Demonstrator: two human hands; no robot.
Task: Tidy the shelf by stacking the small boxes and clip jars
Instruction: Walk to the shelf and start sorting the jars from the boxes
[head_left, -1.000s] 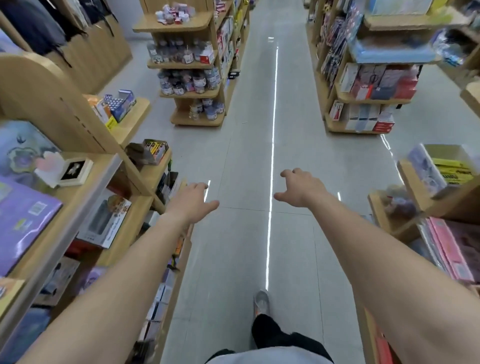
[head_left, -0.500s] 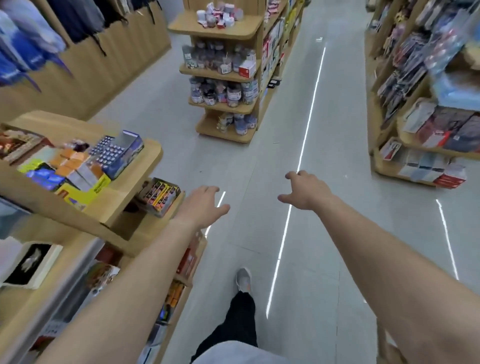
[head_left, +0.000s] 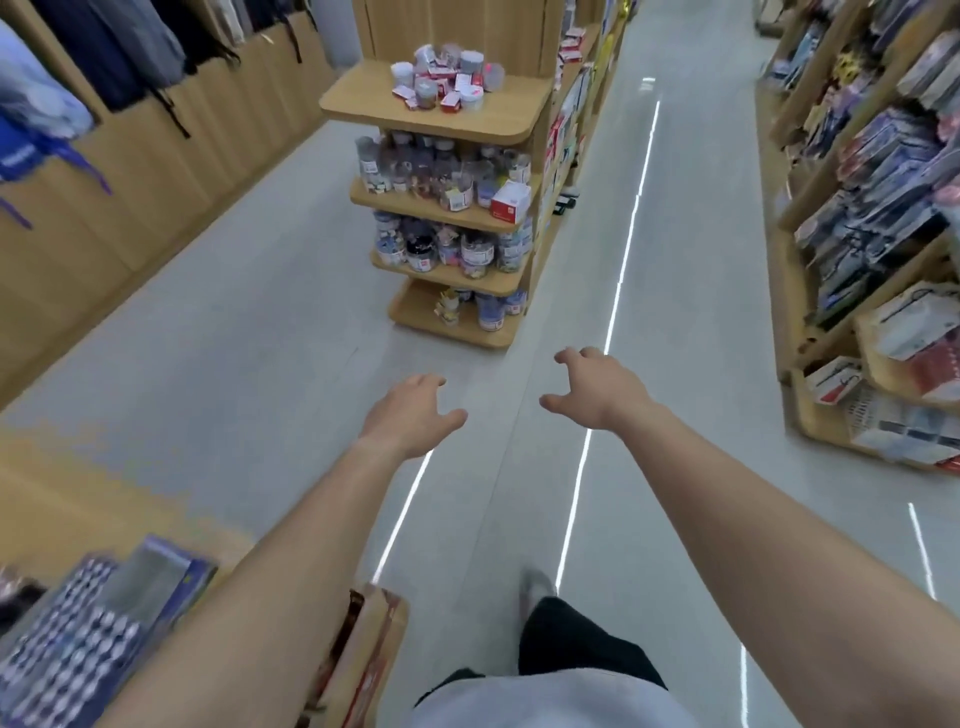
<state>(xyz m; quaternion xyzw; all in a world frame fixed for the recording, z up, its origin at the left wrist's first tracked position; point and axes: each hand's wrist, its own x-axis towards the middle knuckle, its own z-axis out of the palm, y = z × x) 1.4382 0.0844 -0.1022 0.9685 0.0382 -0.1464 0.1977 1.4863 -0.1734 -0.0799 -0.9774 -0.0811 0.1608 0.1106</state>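
We hold our left hand and right hand out over the aisle floor, fingers spread, holding nothing. Ahead, small boxes and clip jars lie jumbled on the wooden shelf.

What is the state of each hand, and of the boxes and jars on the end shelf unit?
Left hand: open, empty, held out over the floor.
Right hand: open, empty, fingers spread.
Top shelf: holds a loose heap.
Small boxes: scattered, not stacked.
Clip jars: mixed with the boxes, not stacked.
Lower jars: upright in rows.
Red-and-white box: lying at the second shelf's right end.
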